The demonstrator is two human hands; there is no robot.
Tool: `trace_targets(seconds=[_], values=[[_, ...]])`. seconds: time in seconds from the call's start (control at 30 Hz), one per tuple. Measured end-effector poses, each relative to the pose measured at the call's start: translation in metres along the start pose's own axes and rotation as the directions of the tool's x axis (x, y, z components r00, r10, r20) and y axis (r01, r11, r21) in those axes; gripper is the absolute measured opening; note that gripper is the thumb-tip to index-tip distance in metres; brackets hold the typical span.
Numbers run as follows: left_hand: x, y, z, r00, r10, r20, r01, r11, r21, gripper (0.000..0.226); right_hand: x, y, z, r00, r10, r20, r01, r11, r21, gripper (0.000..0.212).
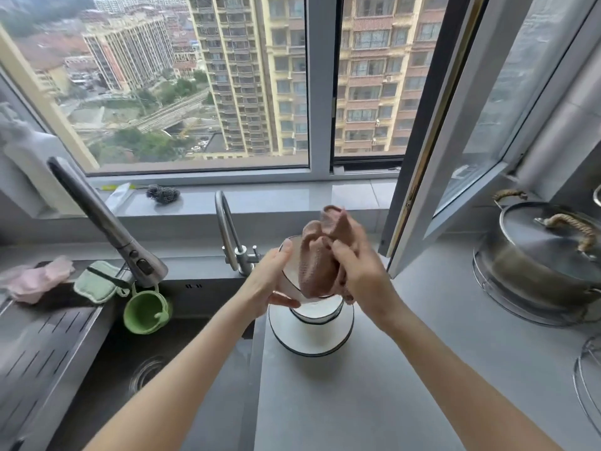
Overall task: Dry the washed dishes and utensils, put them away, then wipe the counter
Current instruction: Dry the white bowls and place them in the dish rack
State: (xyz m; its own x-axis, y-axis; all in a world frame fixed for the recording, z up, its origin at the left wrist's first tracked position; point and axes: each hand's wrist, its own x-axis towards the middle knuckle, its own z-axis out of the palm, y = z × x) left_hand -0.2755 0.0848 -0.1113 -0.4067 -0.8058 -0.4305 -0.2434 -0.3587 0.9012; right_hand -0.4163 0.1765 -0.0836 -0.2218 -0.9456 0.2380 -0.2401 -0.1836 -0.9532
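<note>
Head view: the left hand (270,283) holds a white bowl (292,278) with a dark rim. The bowl is tipped on its side with its mouth turned toward the right. The thumb lies along the upper rim and the fingers (286,301) curl under the base, so the hand is clamped on the bowl. The right hand (361,271) grips a bunched brownish-pink cloth (317,265). Its fingers are closed round the folds, and the cloth is pushed into the mouth of the bowl, with a loose tuft sticking up above the hand.

The held bowl hangs just above a second bowl (317,315) of the same kind. That bowl stands on a white plate (309,341) with a dark rim. The stack sits on the grey worktop (406,369), close to its left edge where it meets the sink (136,369).

A small curved tap (227,232) rises behind the stack, at the back edge. A larger pull-out faucet (107,222) leans over the sink, with a green cup (146,312) hanging under its head. At the sink's back left lie a green pad (97,281) and a pink cloth (35,281), beside a ridged drain tray (42,346).

A steel scourer (162,193) rests on the window sill. Near the worktop's right edge a lidded steel pot (546,255) stands on a wire trivet (507,301).
</note>
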Motion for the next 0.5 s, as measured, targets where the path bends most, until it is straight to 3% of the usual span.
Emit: trace_targets(seconds=[0.03, 0.07, 0.1, 0.13, 0.2, 0.3, 0.37, 0.43, 0.5], values=[[-0.002, -0.004, -0.001, 1.000, 0.022, 0.011, -0.022, 1.000, -0.011, 0.051, 0.001, 0.010, 0.007, 0.996, -0.062, 0.060, 0.078, 0.944, -0.321, 0.047], [-0.003, -0.008, -0.002, 0.999, 0.044, 0.018, -0.044, 0.999, -0.011, 0.055, 0.001, 0.026, 0.014, 0.986, -0.115, 0.118, 0.163, 0.793, -0.588, 0.052], [-0.004, -0.012, -0.003, 0.997, 0.074, 0.023, -0.074, 0.997, -0.009, 0.054, 0.001, 0.042, 0.020, 0.966, -0.156, 0.207, 0.258, 0.648, -0.717, 0.055], [-0.004, -0.015, -0.004, 0.994, 0.107, 0.027, -0.107, 0.994, -0.004, 0.052, 0.001, 0.050, 0.025, 0.943, -0.174, 0.284, 0.331, 0.596, -0.732, 0.057], [-0.003, -0.018, -0.006, 0.986, 0.164, 0.031, -0.164, 0.986, 0.005, 0.051, -0.001, 0.047, 0.035, 0.911, -0.129, 0.392, 0.366, 0.689, -0.625, 0.060], [-0.005, -0.020, -0.018, 0.993, 0.112, 0.032, -0.115, 0.990, 0.082, 0.064, -0.010, 0.031, 0.039, 0.770, 0.150, 0.620, 0.113, 0.924, -0.364, 0.046], [-0.011, -0.024, -0.026, 0.999, -0.007, 0.040, 0.002, 0.993, 0.120, 0.061, -0.015, 0.021, 0.030, 0.654, 0.259, 0.711, 0.046, 0.925, -0.378, 0.029], [-0.016, -0.032, -0.028, 0.987, -0.110, 0.121, 0.094, 0.987, 0.131, 0.056, -0.017, 0.021, 0.017, 0.615, 0.208, 0.761, 0.300, 0.830, -0.469, 0.034], [-0.019, -0.040, -0.026, 0.974, -0.142, 0.178, 0.119, 0.984, 0.131, 0.055, -0.013, 0.021, 0.014, 0.591, 0.104, 0.800, 0.601, 0.605, -0.523, 0.038]])
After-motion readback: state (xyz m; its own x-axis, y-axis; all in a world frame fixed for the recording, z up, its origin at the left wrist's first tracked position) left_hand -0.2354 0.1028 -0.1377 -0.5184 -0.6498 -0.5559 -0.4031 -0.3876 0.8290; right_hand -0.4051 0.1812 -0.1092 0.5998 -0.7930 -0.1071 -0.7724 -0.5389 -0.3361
